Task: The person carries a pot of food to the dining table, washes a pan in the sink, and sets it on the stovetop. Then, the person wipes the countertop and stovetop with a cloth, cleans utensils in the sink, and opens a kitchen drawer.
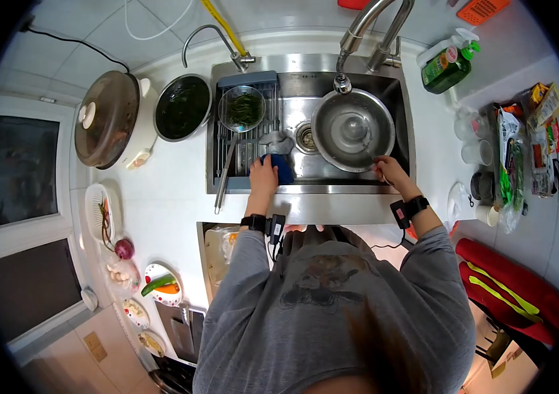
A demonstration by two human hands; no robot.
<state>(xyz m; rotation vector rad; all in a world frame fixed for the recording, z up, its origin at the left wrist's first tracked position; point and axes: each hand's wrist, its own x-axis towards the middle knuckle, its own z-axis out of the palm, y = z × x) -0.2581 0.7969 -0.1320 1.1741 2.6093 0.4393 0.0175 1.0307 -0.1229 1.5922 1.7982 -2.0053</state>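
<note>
My left hand (264, 176) rests on a dark blue cloth (281, 169) at the drying rack (246, 150) on the sink's left side, its fingers curled on the cloth's edge. A grey cloth (276, 142) lies just beyond. My right hand (389, 172) has its fingers closed at the near right rim of a steel basin (324, 150) inside the sink (292, 105). The basin holds some clear water. Above its far edge is the faucet head (342, 83). A glass bowl of green strips (242, 109) sits on the rack, with a long-handled utensil (225, 177) leaning below it.
Left of the sink stand a steel bowl of dark greens (183, 108) and a lidded cooker (107, 119). A plate with a cucumber and a carrot (162, 285) is farther down. On the right are soap bottles (448, 69), cups (476, 153) and packets (510, 157).
</note>
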